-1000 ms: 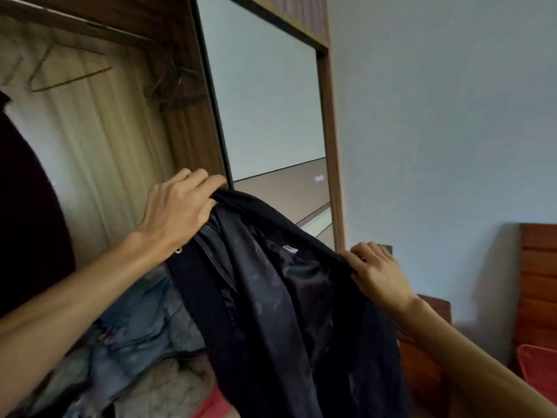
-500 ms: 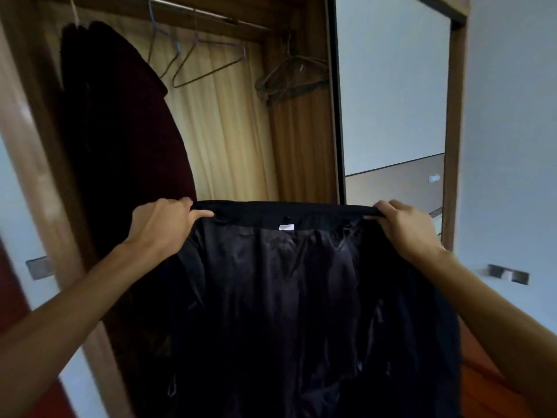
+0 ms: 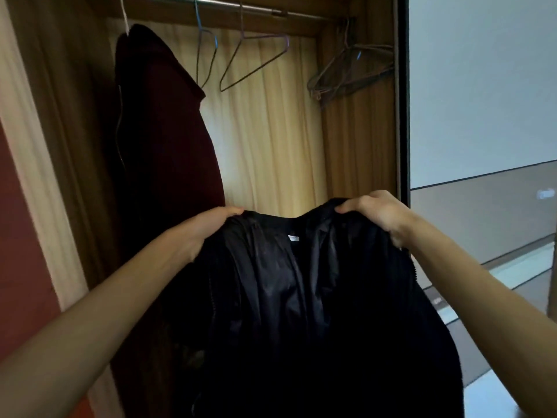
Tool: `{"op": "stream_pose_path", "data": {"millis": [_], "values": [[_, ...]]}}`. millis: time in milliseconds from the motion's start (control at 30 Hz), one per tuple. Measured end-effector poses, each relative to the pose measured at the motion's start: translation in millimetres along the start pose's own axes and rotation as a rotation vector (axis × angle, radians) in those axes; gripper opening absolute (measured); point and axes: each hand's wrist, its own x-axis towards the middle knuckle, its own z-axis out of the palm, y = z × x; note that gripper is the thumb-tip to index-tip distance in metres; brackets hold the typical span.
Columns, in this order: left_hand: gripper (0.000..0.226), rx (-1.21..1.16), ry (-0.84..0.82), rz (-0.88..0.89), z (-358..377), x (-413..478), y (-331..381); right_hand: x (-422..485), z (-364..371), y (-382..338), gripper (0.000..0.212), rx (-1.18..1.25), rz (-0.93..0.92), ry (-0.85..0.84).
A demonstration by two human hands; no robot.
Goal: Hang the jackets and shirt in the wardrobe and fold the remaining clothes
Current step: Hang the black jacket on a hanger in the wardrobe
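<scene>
Hanging step: left hand (image 3: 211, 227) and right hand (image 3: 376, 215) each grip the black jacket (image 3: 301, 297) at its shoulders, before the wardrobe (image 3: 358, 140) and below the rail (image 3: 241, 6). Next, I judge, one hand must let go and take an empty hanger (image 3: 250, 64).

No legible text, number, brand or sign.

Only candidate: a small white sewn-in tag (image 3: 294, 238) on the shiny inner lining of the black jacket (image 3: 301, 297), just below the middle of the collar edge. Any print on it is too small and blurred to read.

Second mark: a pale blurred smudge (image 3: 545, 194) on the grey surface (image 3: 482, 218) at the far right. No characters can be made out, and what it is cannot be told.
</scene>
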Motion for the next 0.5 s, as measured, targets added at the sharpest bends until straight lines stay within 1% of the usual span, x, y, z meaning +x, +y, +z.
{"op": "stream_pose_path", "data": {"millis": [67, 133, 200, 300, 333, 400, 433, 500], "values": [[0.038, -0.032, -0.008, -0.006, 15, 8, 14, 13, 11, -18, 0.037, 0.054, -0.021, -0.073], [0.049, -0.059, -0.014, -0.007, 28, 14, 31, 25, 22, -36, 0.034, 0.115, -0.057, -0.122], [0.054, -0.103, 0.006, 0.006, 39, 21, 51, 38, 33, -53, 0.03, 0.165, -0.109, -0.176], [0.051, -0.171, 0.053, 0.104, 54, 26, 79, 55, 46, -76, 0.024, 0.261, -0.212, -0.266], [0.053, -0.185, 0.066, 0.138, 56, 26, 86, 59, 49, -82, 0.025, 0.274, -0.25, -0.289], [0.059, -0.203, 0.081, 0.176, 58, 24, 96, 69, 57, -91, 0.035, 0.307, -0.298, -0.351], [0.061, -0.192, 0.088, 0.197, 57, 21, 100, 77, 61, -94, 0.039, 0.323, -0.31, -0.383], [0.055, -0.117, 0.092, 0.23, 53, 18, 103, 89, 65, -99, 0.034, 0.36, -0.314, -0.435]]}}
